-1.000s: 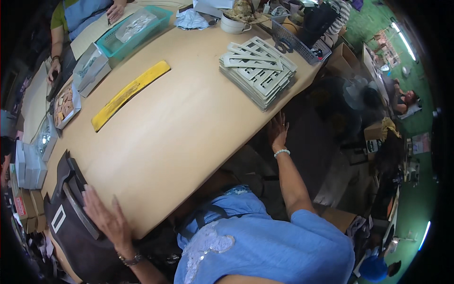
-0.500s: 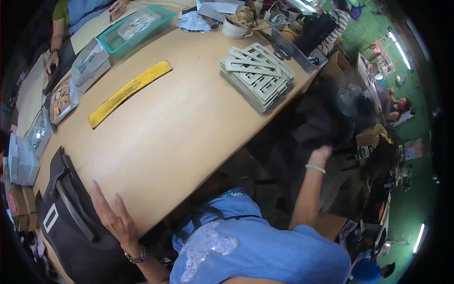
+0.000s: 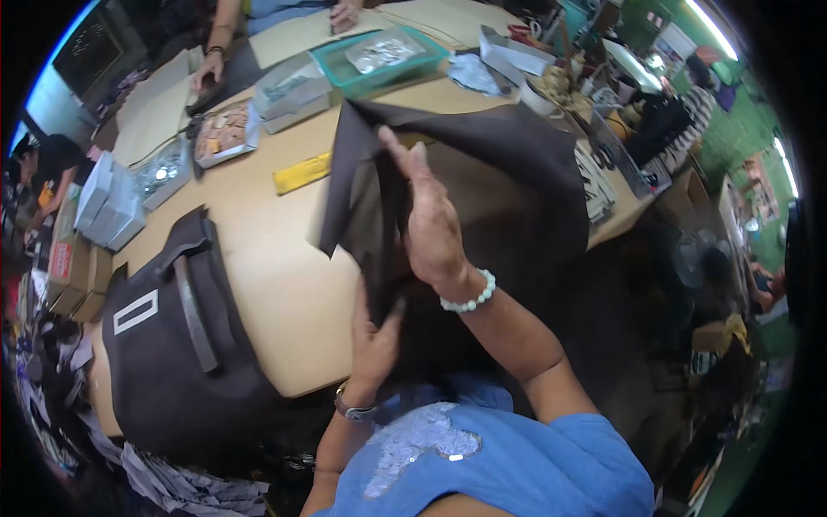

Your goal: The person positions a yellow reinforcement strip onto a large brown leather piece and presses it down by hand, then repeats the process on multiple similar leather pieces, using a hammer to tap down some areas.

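Observation:
A large dark brown sheet of leather-like material (image 3: 517,185) stands folded and billowing over the table in front of me. My right hand (image 3: 435,228), with a beaded bracelet on its wrist, lies against its inner face, fingers stretched upward. At the sheet's lower left edge is my left hand (image 3: 375,345), wearing a watch; the material runs between its thumb and fingers, which are partly hidden. To the left lies a dark brown bag piece (image 3: 164,362) with a strap handle (image 3: 196,314) and a white rectangular frame (image 3: 136,313). Neither hand touches it.
A yellow strip (image 3: 301,173) lies beyond the sheet, partly covered. Pale slotted templates (image 3: 594,185) are stacked at the right. Along the far side stand a teal basket (image 3: 336,82), boxes of small parts (image 3: 226,133) and white boxes (image 3: 110,202). Another person's hands (image 3: 343,17) work opposite.
My right hand has come from beside the table to its middle, and the dark brown sheet now spreads over the tabletop. My left hand has moved right, away from the bag piece, to the sheet's edge.

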Motion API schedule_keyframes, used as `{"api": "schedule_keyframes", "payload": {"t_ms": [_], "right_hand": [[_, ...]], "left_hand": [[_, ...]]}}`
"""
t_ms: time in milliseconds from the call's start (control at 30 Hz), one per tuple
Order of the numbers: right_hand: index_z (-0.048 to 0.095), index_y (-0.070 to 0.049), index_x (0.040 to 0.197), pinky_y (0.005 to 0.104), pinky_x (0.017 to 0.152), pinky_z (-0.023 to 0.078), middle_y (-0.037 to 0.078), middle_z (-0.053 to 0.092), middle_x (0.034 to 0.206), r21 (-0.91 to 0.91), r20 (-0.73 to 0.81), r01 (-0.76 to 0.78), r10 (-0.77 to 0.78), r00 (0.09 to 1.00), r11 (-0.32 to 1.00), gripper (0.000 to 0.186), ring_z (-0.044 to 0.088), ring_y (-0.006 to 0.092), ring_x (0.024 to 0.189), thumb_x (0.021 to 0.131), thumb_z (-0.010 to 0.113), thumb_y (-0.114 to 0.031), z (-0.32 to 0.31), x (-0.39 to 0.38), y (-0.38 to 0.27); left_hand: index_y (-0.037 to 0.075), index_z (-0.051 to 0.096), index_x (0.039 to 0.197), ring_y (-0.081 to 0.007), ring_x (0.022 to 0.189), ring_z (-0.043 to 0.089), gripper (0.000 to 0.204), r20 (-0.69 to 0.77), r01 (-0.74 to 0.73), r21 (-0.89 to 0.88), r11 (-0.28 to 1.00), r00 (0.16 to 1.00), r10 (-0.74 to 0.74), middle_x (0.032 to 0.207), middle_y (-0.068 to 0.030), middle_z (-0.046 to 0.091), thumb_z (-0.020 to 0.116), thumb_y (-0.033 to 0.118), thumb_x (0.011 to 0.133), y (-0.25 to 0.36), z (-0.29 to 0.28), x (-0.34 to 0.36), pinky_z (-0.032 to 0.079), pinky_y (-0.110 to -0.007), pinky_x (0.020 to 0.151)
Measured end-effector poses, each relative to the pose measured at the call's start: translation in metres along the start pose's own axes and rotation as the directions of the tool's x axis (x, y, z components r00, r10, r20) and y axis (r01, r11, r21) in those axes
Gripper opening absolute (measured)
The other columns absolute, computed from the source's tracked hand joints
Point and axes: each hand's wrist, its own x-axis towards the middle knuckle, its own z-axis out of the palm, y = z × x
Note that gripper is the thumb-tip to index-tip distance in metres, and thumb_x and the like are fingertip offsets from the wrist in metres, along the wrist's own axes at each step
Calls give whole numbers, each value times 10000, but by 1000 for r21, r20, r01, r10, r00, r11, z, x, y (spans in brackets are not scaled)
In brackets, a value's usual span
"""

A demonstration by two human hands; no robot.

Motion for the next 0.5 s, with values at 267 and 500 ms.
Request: {"api": "schedule_keyframes", "payload": {"t_ms": [267, 500], "right_hand": [[410, 8, 1331, 548, 1052, 250, 269, 409, 1346, -988, 154, 151, 78, 985, 45, 583, 361, 444, 1265, 932, 439, -416, -54, -14, 8], [376, -49, 1373, 668, 1017, 178, 239, 283, 1439, -951, -129, -62, 209, 969, -302, 668, 224, 458, 1332, 894, 472, -505, -93, -65, 1]], "left_hand": [[-102, 228, 1395, -231, 1255, 393, 707, -261, -42, 22, 999, 964, 47, 1376, -194, 381, 633, 11, 827, 41, -53, -11, 305, -311, 1052], [-25, 185, 1440, -216, 1214, 440, 701, -418, -97, 395, 913, 866, 273, 1364, -177, 419, 558, -66, 847, 59, -85, -50, 352, -330, 1016]]}}
